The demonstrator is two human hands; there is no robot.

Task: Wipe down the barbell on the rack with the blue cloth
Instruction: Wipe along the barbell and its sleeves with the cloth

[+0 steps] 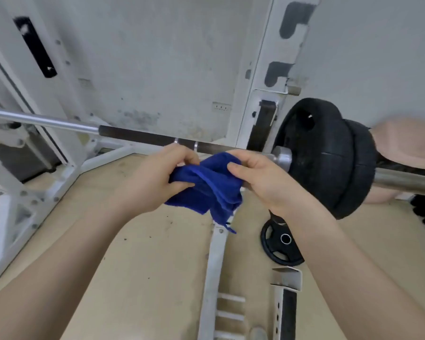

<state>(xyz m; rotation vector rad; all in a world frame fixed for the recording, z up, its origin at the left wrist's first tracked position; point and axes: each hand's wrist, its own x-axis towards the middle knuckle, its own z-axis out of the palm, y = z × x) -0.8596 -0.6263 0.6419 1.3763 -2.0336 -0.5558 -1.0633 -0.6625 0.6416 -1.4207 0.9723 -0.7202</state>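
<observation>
The barbell [138,136] lies across the white rack [258,99], its shaft running from the left edge to black weight plates [329,158] on the right sleeve. Just in front of and below the shaft, both hands hold a bunched blue cloth [214,185]. My left hand [157,177] pinches the cloth's left side between thumb and fingers. My right hand [263,177] grips its right side next to the bar's collar [281,157]. A loose corner of the cloth hangs down. Whether the cloth touches the bar I cannot tell.
A small black plate [281,244] lies on the tan floor below my right wrist. White rack base beams [214,278] and a slotted upright piece [286,307] lie on the floor ahead. A beige padded object [407,143] sits behind the plates at right.
</observation>
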